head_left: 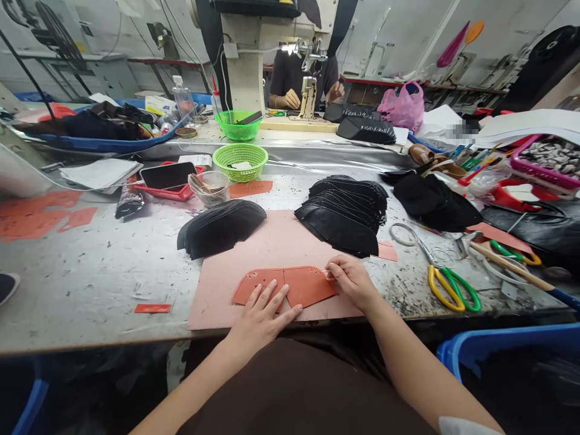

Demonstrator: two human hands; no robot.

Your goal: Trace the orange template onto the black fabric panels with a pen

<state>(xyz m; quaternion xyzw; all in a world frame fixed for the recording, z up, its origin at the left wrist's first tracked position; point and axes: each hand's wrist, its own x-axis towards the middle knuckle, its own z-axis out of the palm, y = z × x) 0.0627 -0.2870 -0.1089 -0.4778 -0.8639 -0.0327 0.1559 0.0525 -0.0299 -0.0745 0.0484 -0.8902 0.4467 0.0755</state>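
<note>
An orange curved template [308, 285] with a line across its middle lies on a pale pink board [212, 290] at the table's front edge. My left hand [265, 305] rests flat on the template's left half, fingers spread. At its right end, my right hand [351, 278] is closed in a pinch; what the fingertips hold is too small to make out. Beyond the board's left corner sits a neat stack of black curved pieces [222, 226]. A larger, fanned-out pile of black pieces [344, 211] lies behind my right hand.
Scissors [446, 284] with yellow and green handles and a wooden-handled hammer [512, 266] lie at right. Behind are a green basket [240, 160], a red tray with a phone [167, 176] and a sewing machine [244, 66]. A co-worker's hands [292, 99] show beyond it.
</note>
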